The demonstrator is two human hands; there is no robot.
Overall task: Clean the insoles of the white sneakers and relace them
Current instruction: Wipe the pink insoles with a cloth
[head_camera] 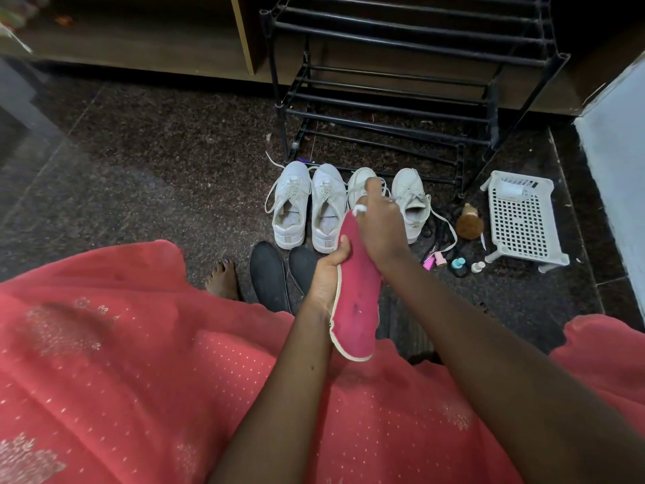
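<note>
Landmark = shoe rack [412,82]. Two dark insoles [268,270] lie on the floor well in front of the rack's left end, out of the shoes; can't tell if they're clean. Between them and the rack, four white sneakers [291,204] stand in a row, toes to the rack. Laces are loose and trailing, so relacing looks not done. My left hand [326,274] grips the pink insole [356,302] by its left edge, thumb on top, holding it up in front of the rack's middle, over the third sneaker. My right hand [380,221] is curled at the insole's far end, pinching a small white wad [359,208]; wipe or cloth, can't tell. My read: mid-wipe on this insole. Near the rack's right foot: brush [469,223], small bottles [459,263], white basket [521,218]. Left to do, I'd say: remaining insoles, refit, relace.
</note>
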